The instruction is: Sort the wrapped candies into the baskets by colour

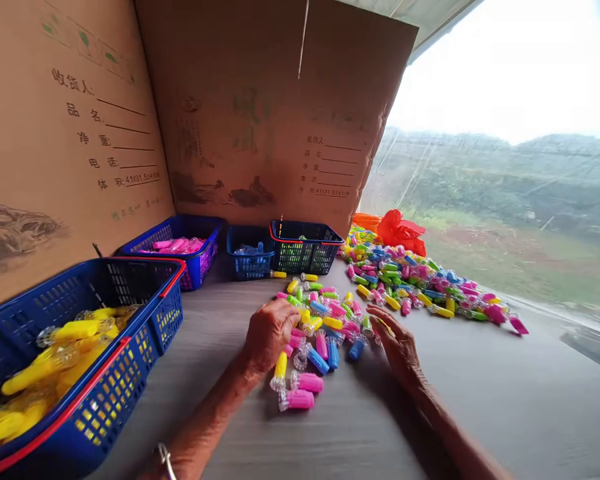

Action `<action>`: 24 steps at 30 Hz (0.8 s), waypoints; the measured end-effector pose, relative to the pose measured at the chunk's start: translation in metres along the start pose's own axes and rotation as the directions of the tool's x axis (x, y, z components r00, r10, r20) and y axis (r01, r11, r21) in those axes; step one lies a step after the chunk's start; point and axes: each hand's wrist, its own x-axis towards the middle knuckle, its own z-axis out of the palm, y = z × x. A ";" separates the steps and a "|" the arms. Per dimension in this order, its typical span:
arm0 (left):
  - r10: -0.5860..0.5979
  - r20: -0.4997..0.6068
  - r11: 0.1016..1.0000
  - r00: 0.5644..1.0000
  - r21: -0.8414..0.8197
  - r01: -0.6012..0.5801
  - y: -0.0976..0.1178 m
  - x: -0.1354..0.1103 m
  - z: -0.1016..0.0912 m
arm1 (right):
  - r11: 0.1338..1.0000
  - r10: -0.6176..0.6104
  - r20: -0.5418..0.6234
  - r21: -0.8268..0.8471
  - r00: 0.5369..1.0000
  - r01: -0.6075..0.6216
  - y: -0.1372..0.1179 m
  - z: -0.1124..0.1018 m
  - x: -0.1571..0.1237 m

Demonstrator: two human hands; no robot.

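Note:
Small coloured plastic tubes with clear faceted ends, resembling mini torches, lie in a loose pile (333,323) in pink, yellow, blue and green. At the pile's left edge is my left hand (273,333), its fingers curled in among the pieces; what they grip, if anything, is hidden. My right hand (397,347) rests along the right edge with fingers stretched and apart, beside a green piece (367,325). A blue piece (357,348) lies just left of it. Closest to me are two pink pieces, the nearer pink piece (299,399) lying on its side.
On the left stands a large blue basket (163,320) of yellow pieces. Behind are a basket with pink pieces (180,245), a small basket with blue ones (250,251) and a dark basket (307,250). A bigger mixed heap (415,277) and red bag (400,230) lie by the window.

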 end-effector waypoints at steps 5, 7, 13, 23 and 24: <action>-0.397 -0.051 0.915 0.916 0.059 0.399 -0.037 0.008 -0.016 | 0.997 0.012 -0.179 -0.079 0.984 -0.026 -0.002 -0.009 -0.022; -0.487 -0.048 0.868 0.872 0.080 0.490 -0.046 0.009 -0.019 | 0.984 0.083 -0.200 -0.137 0.976 -0.112 0.005 -0.014 -0.026; -0.534 0.031 0.839 0.845 0.142 0.525 -0.051 0.005 -0.018 | 0.935 0.236 -0.224 -0.211 0.946 -0.283 0.015 -0.014 -0.021; -0.610 0.254 0.790 0.751 0.272 0.549 -0.031 -0.012 -0.045 | 0.929 0.238 -0.235 -0.226 0.942 -0.291 0.014 -0.012 -0.019; -0.601 0.297 0.799 0.742 0.258 0.544 -0.031 -0.012 -0.045 | 0.927 0.245 -0.237 -0.226 0.940 -0.299 0.014 -0.012 -0.018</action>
